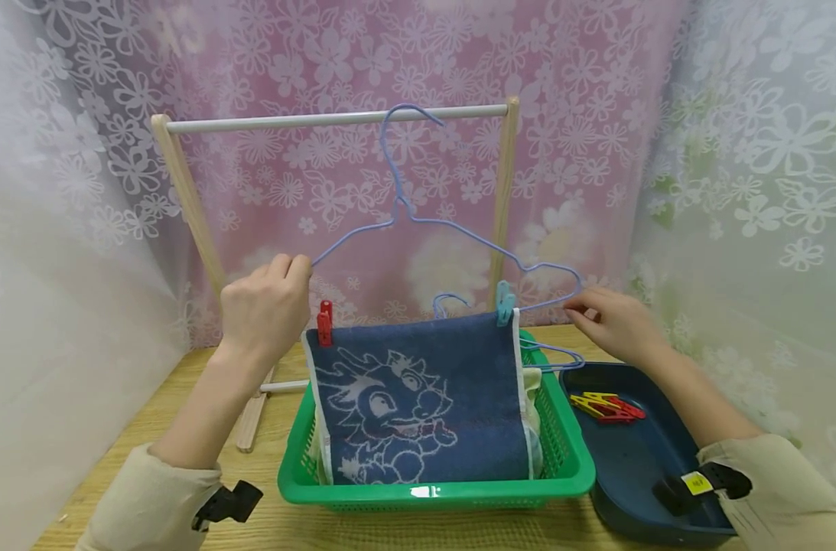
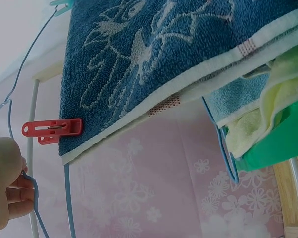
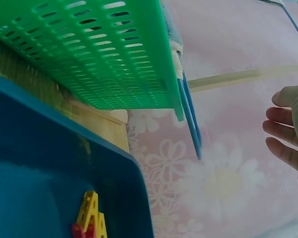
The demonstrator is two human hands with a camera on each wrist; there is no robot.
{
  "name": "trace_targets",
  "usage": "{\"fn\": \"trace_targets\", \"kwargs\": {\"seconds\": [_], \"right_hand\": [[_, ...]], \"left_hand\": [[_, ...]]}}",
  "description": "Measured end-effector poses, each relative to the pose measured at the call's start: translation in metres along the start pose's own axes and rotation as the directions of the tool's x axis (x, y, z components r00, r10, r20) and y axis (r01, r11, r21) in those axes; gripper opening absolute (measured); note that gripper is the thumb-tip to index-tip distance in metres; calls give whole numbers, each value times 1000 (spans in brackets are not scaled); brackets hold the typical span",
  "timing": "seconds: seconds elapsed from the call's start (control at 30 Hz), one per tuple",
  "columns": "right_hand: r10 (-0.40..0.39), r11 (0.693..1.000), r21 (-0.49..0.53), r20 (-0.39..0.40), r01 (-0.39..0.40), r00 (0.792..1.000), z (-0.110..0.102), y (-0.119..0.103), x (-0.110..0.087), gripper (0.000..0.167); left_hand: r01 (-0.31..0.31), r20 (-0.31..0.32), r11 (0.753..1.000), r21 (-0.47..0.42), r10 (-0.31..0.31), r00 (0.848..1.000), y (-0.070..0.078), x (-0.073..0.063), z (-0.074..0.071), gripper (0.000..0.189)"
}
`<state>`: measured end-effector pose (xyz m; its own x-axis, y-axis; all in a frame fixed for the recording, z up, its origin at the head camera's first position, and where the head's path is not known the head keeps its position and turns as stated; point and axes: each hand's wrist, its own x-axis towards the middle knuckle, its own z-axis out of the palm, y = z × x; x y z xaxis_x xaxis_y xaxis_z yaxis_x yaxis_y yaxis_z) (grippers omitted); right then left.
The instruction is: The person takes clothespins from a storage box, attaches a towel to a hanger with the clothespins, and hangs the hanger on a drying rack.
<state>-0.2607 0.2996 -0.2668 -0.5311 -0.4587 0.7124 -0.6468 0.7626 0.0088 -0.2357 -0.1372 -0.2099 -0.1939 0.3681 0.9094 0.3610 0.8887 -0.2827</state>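
Observation:
My left hand (image 1: 268, 302) grips the left end of a light-blue wire hanger (image 1: 459, 229), fingers curled round the wire (image 2: 30, 181). A dark blue towel (image 1: 479, 398) with a pale cartoon dragon hangs folded over the hanger's lower bar. A red clothespin (image 1: 325, 325) clamps its left top corner, a light-blue clothespin (image 1: 505, 304) its right. My right hand (image 1: 620, 325) is at the hanger's right end, fingertips right by the wire. In the right wrist view the fingers of that hand (image 3: 287, 126) are loosely bent, with no wire showing between them.
Behind the towel, a green basket (image 1: 434, 493) holds yellowish and blue cloths and more hangers (image 1: 551, 356). To its right, a dark blue tub (image 1: 631, 459) contains yellow and red clothespins (image 1: 606, 407). A rack with a white rail (image 1: 273, 122) and wooden posts stands behind.

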Motion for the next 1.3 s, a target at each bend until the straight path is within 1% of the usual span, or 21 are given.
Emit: {"fn": "trace_targets", "kwargs": {"seconds": [0.1,0.17,0.23,0.27,0.33,0.43,0.5,0.53,0.63,0.7,0.77,0.87,0.93,1.03,1.17,1.3], "right_hand": [[17,1000,-1,68,-16,998,1,0,10,12],[21,1000,4,105,-22,994,2,0,16,12],[5,1000,1,112,-5,994,4,0,24,13],[-14,1000,-6,101,14,995,5,1,27,14],[-70,997,-34,52,72,996,8,3,35,16],[-160,983,-96,-32,156,987,12,4,47,19],[-191,975,-126,-61,182,980,14,5,54,19],[-194,974,-134,-60,184,979,15,4,57,19],[-175,975,-143,-16,171,984,19,3,66,17],[-155,977,-145,34,159,987,22,1,70,18],[-130,979,-143,92,142,987,25,0,73,22],[-114,981,-139,146,135,983,32,-2,77,28],[-115,981,-137,161,138,980,36,-3,79,31],[-114,981,-138,180,140,977,40,-6,82,35],[-57,986,-141,242,94,968,42,-9,84,38],[-3,989,-141,305,49,952,42,-11,88,40]], "left_hand": [[9,-4,1000,2,-9,1000,-4,0,-3,13],[13,6,1000,3,-13,1000,-7,-1,-6,13],[17,12,1000,9,-17,1000,-9,-1,-8,11],[20,12,1000,14,-20,1000,-11,-1,-9,11],[26,6,999,27,-26,1000,-13,-1,-11,11],[42,-17,998,45,-42,999,-18,-1,-14,13],[53,-26,997,50,-52,998,-22,0,-17,13],[58,-28,997,50,-57,998,-24,0,-19,13],[74,-18,996,53,-73,997,-31,0,-24,11],[86,-8,995,56,-85,996,-36,-1,-26,10],[94,-12,994,63,-94,996,-40,-3,-28,10],[105,-15,991,81,-105,994,-47,-4,-32,12],[110,-16,990,89,-109,994,-51,-4,-36,13],[113,-1,988,102,-113,994,-56,-4,-41,14],[114,25,986,118,-117,993,-61,-4,-46,15],[121,51,983,139,-129,990,-66,-4,-49,14]]}}
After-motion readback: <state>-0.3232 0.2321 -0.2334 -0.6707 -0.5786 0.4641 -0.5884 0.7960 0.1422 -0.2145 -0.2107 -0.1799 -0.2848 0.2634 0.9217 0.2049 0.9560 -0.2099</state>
